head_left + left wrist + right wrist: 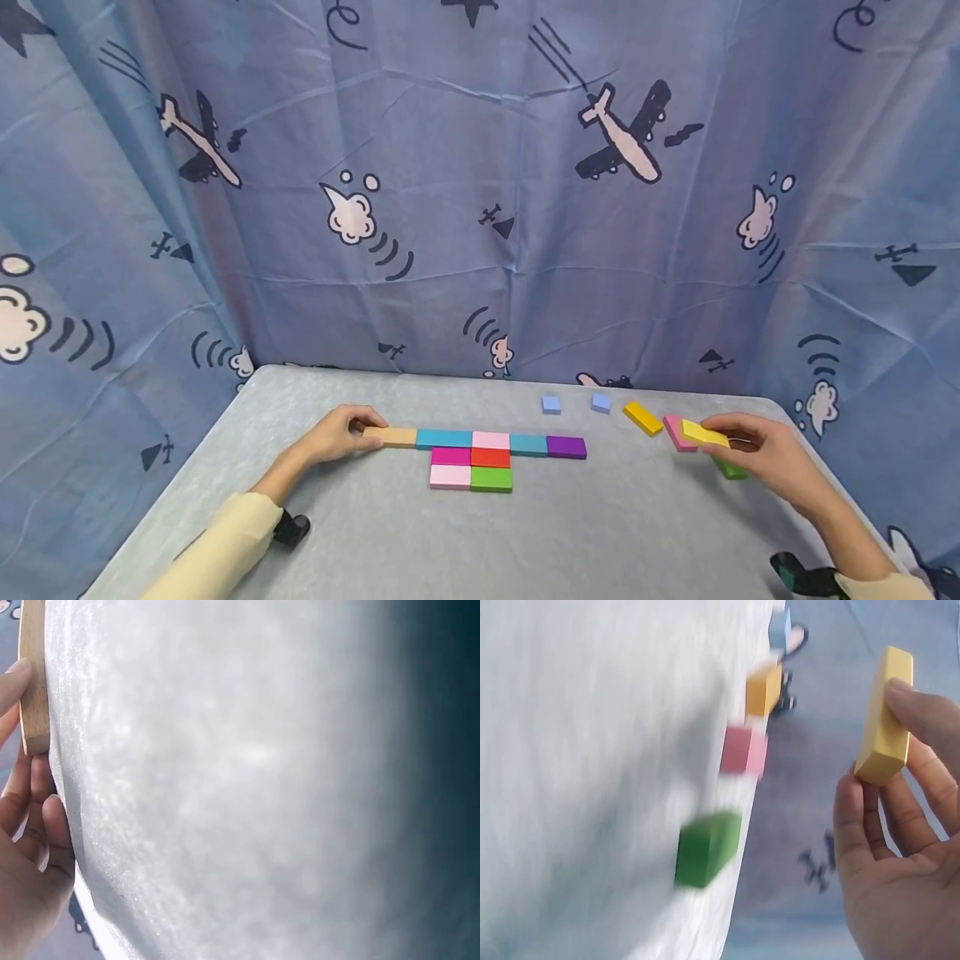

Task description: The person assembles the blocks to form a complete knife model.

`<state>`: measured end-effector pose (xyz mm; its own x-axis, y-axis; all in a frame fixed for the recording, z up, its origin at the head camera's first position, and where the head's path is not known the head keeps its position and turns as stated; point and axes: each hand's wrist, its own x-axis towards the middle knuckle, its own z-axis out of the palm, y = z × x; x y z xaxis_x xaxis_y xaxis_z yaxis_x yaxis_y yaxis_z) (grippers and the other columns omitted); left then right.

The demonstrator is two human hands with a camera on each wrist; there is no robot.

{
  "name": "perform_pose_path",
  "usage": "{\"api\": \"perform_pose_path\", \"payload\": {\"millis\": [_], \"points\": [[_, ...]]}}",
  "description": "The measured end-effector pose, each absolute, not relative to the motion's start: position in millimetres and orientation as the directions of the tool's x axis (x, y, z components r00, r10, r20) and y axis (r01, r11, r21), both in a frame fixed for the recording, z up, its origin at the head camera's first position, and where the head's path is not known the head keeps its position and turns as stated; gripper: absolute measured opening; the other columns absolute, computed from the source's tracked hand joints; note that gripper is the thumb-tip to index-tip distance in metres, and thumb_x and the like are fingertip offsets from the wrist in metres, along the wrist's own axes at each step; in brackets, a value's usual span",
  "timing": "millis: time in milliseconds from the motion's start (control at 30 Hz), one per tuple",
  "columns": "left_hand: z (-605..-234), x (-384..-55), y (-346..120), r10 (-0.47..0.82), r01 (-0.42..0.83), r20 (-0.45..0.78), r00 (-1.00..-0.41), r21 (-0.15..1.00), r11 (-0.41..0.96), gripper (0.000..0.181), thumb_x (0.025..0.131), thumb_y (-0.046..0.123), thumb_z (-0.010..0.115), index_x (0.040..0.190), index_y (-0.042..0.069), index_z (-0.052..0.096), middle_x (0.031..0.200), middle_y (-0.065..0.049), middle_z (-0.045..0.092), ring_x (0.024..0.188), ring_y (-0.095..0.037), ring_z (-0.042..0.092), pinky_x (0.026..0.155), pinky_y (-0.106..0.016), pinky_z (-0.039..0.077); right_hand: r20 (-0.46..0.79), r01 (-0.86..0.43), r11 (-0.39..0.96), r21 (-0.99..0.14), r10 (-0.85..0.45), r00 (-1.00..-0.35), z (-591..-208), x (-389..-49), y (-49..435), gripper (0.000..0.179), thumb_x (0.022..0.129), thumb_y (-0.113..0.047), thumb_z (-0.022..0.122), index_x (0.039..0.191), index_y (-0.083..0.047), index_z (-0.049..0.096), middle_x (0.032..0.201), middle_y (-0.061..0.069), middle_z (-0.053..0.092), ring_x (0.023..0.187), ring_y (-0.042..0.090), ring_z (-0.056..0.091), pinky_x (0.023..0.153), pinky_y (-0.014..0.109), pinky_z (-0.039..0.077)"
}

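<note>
My left hand [341, 433] pinches the end of a tan wooden block [397, 437], whose bare side also shows in the left wrist view. That block is the left end of a row with a blue block [444, 439], a light pink block [491, 440], a second blue block [528, 445] and a purple block [566, 447]. Against the row's near side lie magenta [451, 456], red [491, 457], pale pink [450, 477] and green [491, 479] blocks. Raised above the table at the right, a yellow block [885, 727] is held between thumb and fingers of my right hand [768, 454].
Under and beside my right hand lie a pink block [678, 435] and a green block [731, 468]. Farther back are an orange-yellow block [642, 418] and two small light blue blocks, one nearer the middle [551, 405]. A patterned curtain [450, 317] hangs behind the table [600, 533].
</note>
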<state>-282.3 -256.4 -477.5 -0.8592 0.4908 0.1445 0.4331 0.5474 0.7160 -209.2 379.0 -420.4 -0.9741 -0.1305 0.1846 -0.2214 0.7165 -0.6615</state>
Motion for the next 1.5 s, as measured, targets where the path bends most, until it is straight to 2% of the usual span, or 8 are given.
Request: {"api": "perform_pose_path", "payload": {"millis": [200,367,500,733,1067,1333,1500], "points": [[-478,-284,-256,0.483,0.419,0.134,-0.866,0.722,0.55,0.02,0.088,0.012,0.081,0.107,0.006,0.076,0.102,-0.002,0.071,0.092,-0.022,0.062,0.083,-0.037,0.05,0.163,-0.26,0.641,-0.722,-0.208,-0.964,-421,-208,342,0.036,0.086,-0.014,0.084,0.118,-0.001,0.072,0.116,0.016,0.068,0.096,0.016,0.065,0.08,0.022,0.054],[-478,-283,-256,0.483,0.414,0.13,-0.866,0.728,0.547,0.02,0.088,0.012,0.082,0.107,0.006,0.076,0.103,-0.003,0.071,0.092,-0.022,0.062,0.083,-0.038,0.05,0.154,-0.304,0.587,-0.75,-0.291,-0.944,-423,-204,310,0.032,0.086,-0.015,0.084,0.115,-0.003,0.073,0.111,0.009,0.069,0.097,0.022,0.065,0.083,0.028,0.055],[-477,-283,-256,0.474,0.406,0.127,-0.871,0.73,0.549,0.02,0.088,0.011,0.082,0.106,0.006,0.076,0.102,-0.003,0.071,0.092,-0.021,0.062,0.083,-0.038,0.05,0.158,-0.353,0.534,-0.768,-0.376,-0.913,-427,-205,290,0.03,0.088,-0.016,0.082,0.114,-0.005,0.073,0.11,0.005,0.069,0.098,0.021,0.064,0.085,0.031,0.055],[-477,-281,-253,0.495,0.464,0.181,-0.85,0.701,0.542,0.018,0.088,0.009,0.081,0.105,0.004,0.076,0.101,-0.004,0.072,0.091,-0.021,0.064,0.082,-0.038,0.052,0.149,-0.391,0.465,-0.794,-0.475,-0.867,-434,-207,258,0.029,0.089,-0.017,0.082,0.114,-0.007,0.073,0.112,0.005,0.069,0.098,0.022,0.063,0.087,0.033,0.055],[-476,-281,-255,0.494,0.449,0.161,-0.854,0.707,0.546,0.019,0.089,0.01,0.08,0.106,0.004,0.075,0.102,-0.003,0.071,0.093,-0.021,0.063,0.084,-0.039,0.052,0.103,-0.38,0.459,-0.803,-0.522,-0.847,-442,-210,209,0.026,0.086,-0.016,0.084,0.11,-0.011,0.076,0.109,0.002,0.07,0.096,0.023,0.062,0.085,0.032,0.055],[-478,-282,-255,0.486,0.444,0.16,-0.859,0.705,0.553,0.019,0.088,0.01,0.081,0.106,0.005,0.076,0.101,-0.003,0.071,0.092,-0.021,0.063,0.083,-0.038,0.051,0.121,-0.414,0.413,-0.811,-0.573,-0.81,-443,-211,172,0.026,0.085,-0.013,0.085,0.108,-0.01,0.076,0.105,0.0,0.069,0.095,0.024,0.062,0.084,0.038,0.055],[-479,-282,-255,0.486,0.442,0.159,-0.859,0.71,0.549,0.019,0.088,0.009,0.081,0.106,0.005,0.076,0.101,-0.002,0.071,0.092,-0.021,0.063,0.083,-0.037,0.051,0.11,-0.396,0.399,-0.827,-0.577,-0.81,-443,-209,149,0.026,0.083,-0.013,0.087,0.107,-0.01,0.077,0.105,-0.002,0.07,0.096,0.025,0.062,0.085,0.041,0.055]]}}
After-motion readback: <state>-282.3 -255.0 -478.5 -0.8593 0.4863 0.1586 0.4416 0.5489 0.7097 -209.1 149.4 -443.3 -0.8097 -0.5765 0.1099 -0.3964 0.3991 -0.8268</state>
